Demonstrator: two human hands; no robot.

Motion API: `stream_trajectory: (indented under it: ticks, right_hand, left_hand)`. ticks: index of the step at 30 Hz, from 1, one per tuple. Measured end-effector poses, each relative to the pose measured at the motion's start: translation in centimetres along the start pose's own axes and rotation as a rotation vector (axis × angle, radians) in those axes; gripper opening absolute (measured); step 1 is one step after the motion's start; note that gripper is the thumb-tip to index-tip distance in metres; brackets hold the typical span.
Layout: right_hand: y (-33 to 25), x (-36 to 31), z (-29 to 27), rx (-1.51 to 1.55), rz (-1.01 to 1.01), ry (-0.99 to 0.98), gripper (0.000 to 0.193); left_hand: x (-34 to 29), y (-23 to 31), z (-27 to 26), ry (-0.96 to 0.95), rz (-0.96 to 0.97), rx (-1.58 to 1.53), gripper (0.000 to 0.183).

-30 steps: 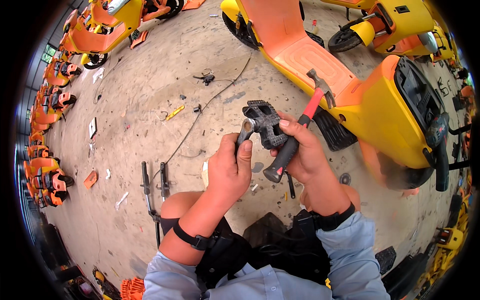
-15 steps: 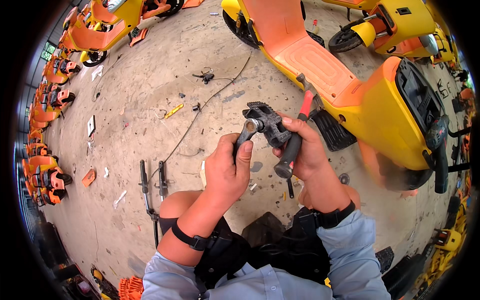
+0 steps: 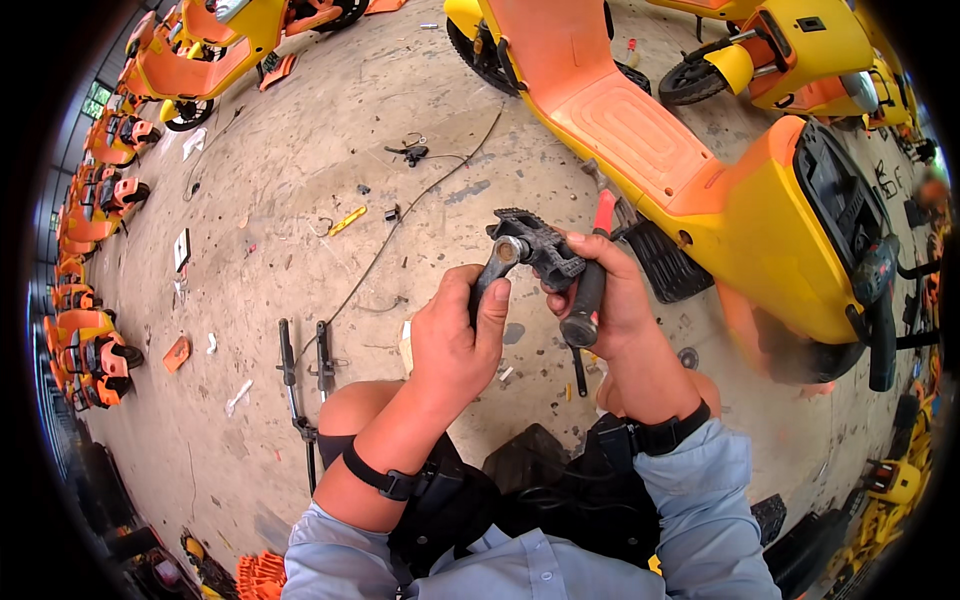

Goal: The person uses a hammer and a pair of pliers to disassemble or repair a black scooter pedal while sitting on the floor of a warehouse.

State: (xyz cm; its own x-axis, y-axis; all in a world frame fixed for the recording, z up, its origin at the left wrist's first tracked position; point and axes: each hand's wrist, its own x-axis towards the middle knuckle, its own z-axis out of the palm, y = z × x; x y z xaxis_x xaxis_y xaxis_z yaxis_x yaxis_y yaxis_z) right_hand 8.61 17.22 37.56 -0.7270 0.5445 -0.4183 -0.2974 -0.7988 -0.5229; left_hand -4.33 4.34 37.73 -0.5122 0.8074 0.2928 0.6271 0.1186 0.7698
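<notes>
Above concrete floor [image 3: 300, 250], studded black pedal [image 3: 535, 245], metal crank [image 3: 493, 270], both hands gripping

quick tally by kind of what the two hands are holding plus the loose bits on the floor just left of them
Black pedal, in the right hand: 1
Black-handled tool with a red part, same hand: 1
Wrench, in the left hand: 1
Black rods on the concrete floor: 2
Yellow strip: 1
Total: 6
</notes>
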Motion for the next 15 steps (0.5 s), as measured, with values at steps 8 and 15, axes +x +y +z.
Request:
stream_trajectory:
  ticks: [8,15]
  right_hand:
    - [0.1,0.3,-0.2,0.01,-0.003,0.034,0.041]
    - [0.2,0.8,-1.6,-0.011,0.063,0.006,0.035]
  left_hand:
    - [0.1,0.2,-0.1,-0.007,-0.025,-0.006,0.026]
    - [0.1,-0.2,0.2,0.031,0.036,0.048,0.027]
